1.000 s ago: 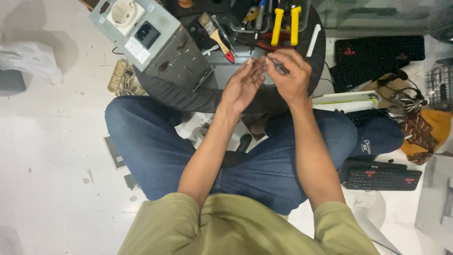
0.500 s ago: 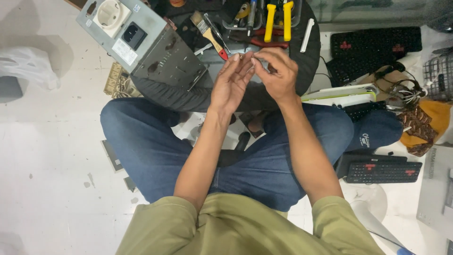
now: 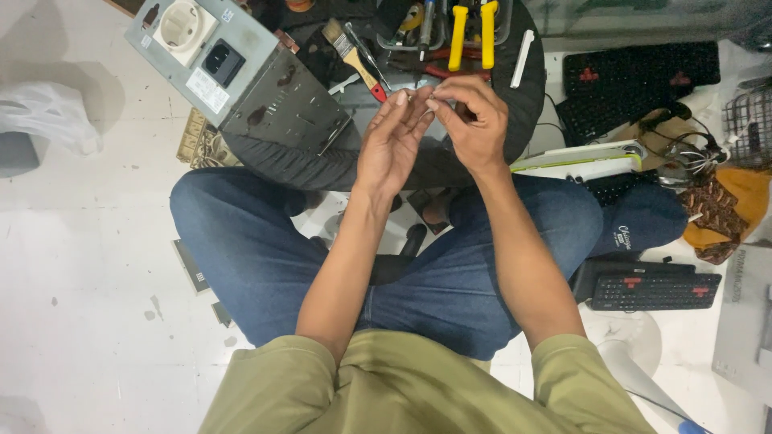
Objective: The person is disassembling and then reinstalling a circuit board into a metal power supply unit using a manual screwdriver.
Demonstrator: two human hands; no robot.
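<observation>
Person is sitting cross-legged on the white floor [image 3: 72, 265], working over a round black table [image 3: 523, 88] pulled in against the knees, prob. so tools are staying within arm's reach.

Left hand [image 3: 390, 145] is lifted w/ palm half open and fingers spread upward, thumb and forefinger tips meeting the other hand. Right hand [image 3: 474, 120] is curled, thumb and forefinger pinching a small part [image 3: 425, 102] right where the two hands meet, above the table's near edge. The part is too tiny to identify. Both hands are pinching it, held up toward the camera, likely for a closer look and steadier grip.

Around them:
- grey power supply box [image 3: 241, 72] is lying tilted on the table's left, socket end sticking out over the floor.
- small paintbrush [image 3: 354, 56] is lying just beyond the left hand.
- yellow-handled pliers [image 3: 470, 32] are sitting at the far side.
- black keyboard [image 3: 651, 291] is lying on the floor by the right knee; another keyboard [image 3: 643, 76] farther back.
</observation>
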